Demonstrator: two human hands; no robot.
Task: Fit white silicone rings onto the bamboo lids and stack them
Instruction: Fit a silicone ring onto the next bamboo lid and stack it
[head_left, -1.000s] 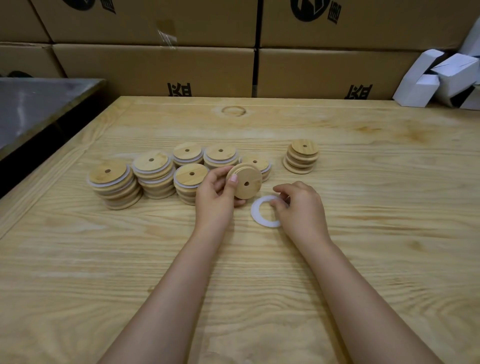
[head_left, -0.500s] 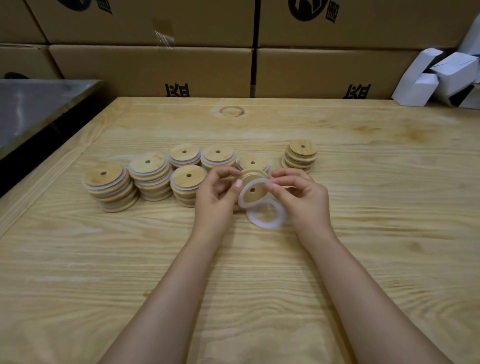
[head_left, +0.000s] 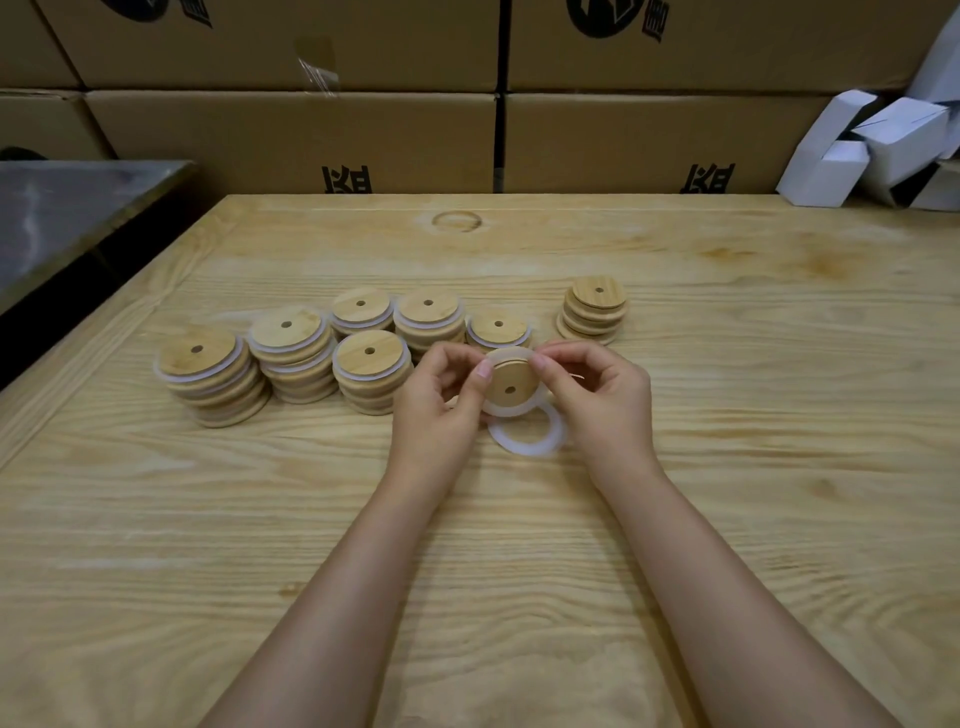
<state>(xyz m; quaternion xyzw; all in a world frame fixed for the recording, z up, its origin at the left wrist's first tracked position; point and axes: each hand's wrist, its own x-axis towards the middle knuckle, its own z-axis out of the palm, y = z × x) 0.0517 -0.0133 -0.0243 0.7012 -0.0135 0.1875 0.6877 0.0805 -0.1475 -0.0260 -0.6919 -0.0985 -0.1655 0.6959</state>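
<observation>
Between both hands I hold a round bamboo lid (head_left: 511, 384) tilted toward me, with a white silicone ring (head_left: 511, 411) around its rim. My left hand (head_left: 441, 400) pinches its left edge and my right hand (head_left: 597, 395) pinches the ring at its top right. A second white ring (head_left: 525, 444) lies flat on the table just below the lid. Several stacks of ringed lids (head_left: 291, 353) stand in a row to the left and behind. A short stack of bare lids (head_left: 592, 312) stands at the back right.
The wooden table (head_left: 727, 415) stretches wide on all sides. Cardboard boxes (head_left: 291, 140) form a wall along its far edge. White folded cartons (head_left: 872, 150) lie at the back right. A dark metal surface (head_left: 62, 208) sits beyond the left edge.
My right hand lifted one white ring off the table and brought it onto the lid in my left hand. A second ring stayed on the table.
</observation>
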